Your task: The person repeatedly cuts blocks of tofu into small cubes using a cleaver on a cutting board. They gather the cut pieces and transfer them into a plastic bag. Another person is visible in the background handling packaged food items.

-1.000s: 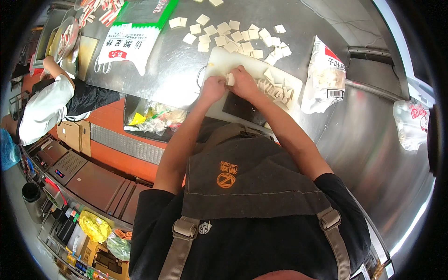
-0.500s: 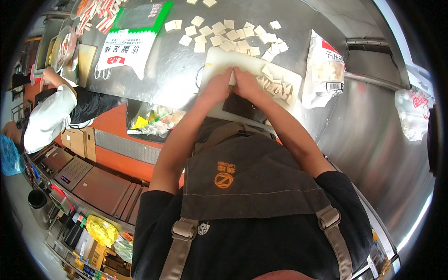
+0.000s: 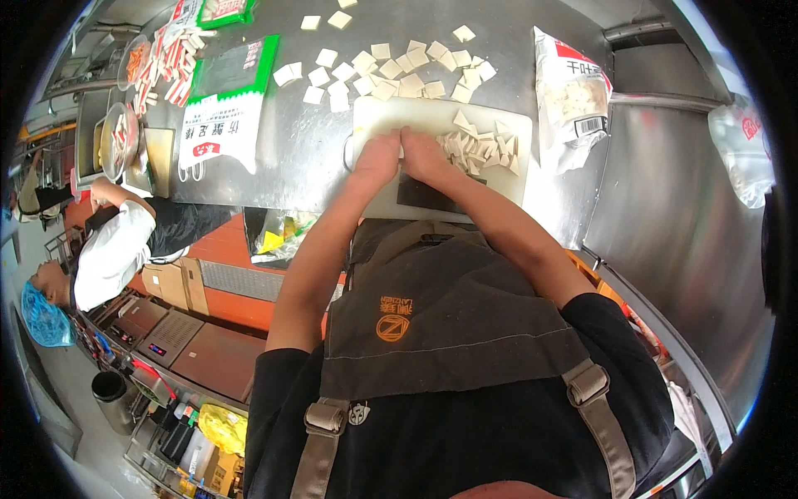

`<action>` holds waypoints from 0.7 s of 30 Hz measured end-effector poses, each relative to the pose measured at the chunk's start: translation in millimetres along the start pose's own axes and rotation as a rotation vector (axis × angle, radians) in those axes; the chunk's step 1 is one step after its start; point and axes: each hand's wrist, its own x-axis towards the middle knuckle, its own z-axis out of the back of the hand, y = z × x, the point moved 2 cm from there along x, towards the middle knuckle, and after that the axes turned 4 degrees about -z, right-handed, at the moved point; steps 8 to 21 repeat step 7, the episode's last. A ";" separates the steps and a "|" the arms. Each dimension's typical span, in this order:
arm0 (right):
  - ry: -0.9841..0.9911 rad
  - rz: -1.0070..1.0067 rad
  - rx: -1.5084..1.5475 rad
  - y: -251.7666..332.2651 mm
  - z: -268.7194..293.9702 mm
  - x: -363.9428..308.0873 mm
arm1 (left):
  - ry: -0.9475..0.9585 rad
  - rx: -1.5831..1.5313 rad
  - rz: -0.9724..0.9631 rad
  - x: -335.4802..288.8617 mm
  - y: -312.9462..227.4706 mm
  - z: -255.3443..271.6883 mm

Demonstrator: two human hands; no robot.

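Observation:
On a white cutting board [image 3: 507, 187], my left hand [image 3: 381, 155] and my right hand [image 3: 426, 155] meet, fingertips pressed together. Between them shows a sliver of a pale cut piece [image 3: 401, 154], mostly covered by the fingers. A pile of pale triangular pieces [image 3: 478, 151] lies on the board to the right of my right hand. Under my right wrist a broad dark blade [image 3: 426, 195], like a cleaver's, rests flat near the board's front edge; its handle is hidden. Beyond the board, many pale square pieces [image 3: 411, 85] are scattered on the steel table [image 3: 249, 187].
A white and green bag [image 3: 224, 125] lies left, near red and white crab sticks [image 3: 179, 71] and a bowl [image 3: 123, 141]. At right are a white food bag [image 3: 573, 100] and a hanging plastic bag [image 3: 740, 154]. A person in white [image 3: 116, 241] stands at the left.
My hands stay together, shifting slightly left on the board. More triangular pieces appear piled beside my right hand. The view has moved a little, and the person at left has shifted within it.

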 end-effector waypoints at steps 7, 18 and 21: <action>0.052 -0.015 0.001 -3.9 -0.8 -2.2 | 0.038 0.014 0.076 2.0 5.3 -9.9; 0.052 -0.015 0.001 -3.9 -0.8 -2.2 | 0.038 0.014 0.076 2.0 5.3 -9.9; 0.052 -0.015 0.001 -3.9 -0.8 -2.2 | 0.038 0.014 0.076 2.0 5.3 -9.9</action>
